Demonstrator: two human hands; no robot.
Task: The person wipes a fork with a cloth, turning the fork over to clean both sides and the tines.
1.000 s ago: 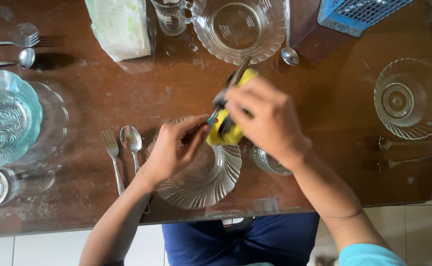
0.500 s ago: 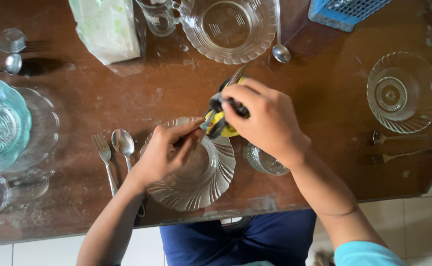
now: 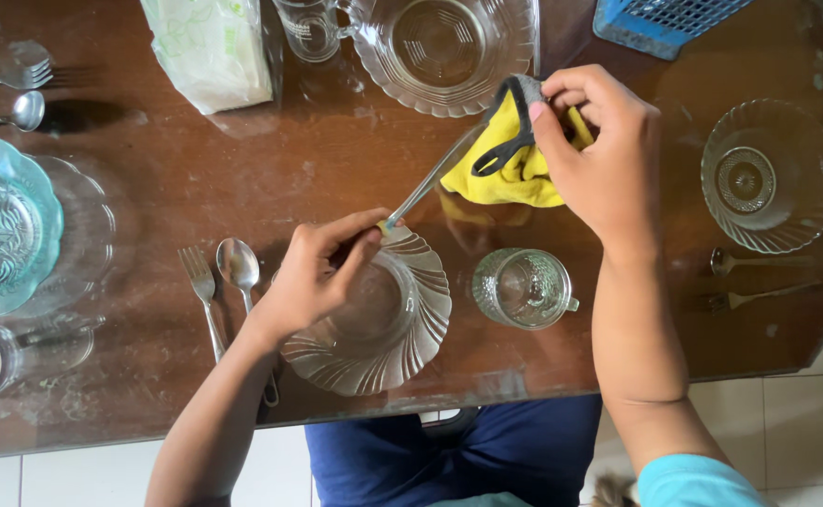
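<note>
From the head camera: the left hand (image 3: pixel 322 272) pinches a knife's (image 3: pixel 430 183) handle over the glass plate (image 3: pixel 411 338); the right hand (image 3: pixel 599 155) clamps a yellow cloth (image 3: pixel 510 169) around its far end. A slipping grip could probably drop the knife onto the plate.

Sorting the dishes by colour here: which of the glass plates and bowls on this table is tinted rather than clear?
The teal glass plate at the table's far left edge. It sits on a clear plate; the other bowls are all colourless.

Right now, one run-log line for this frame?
left hand: holds utensil | right hand: yellow cloth wrapped over its far end | below: glass plate
</note>
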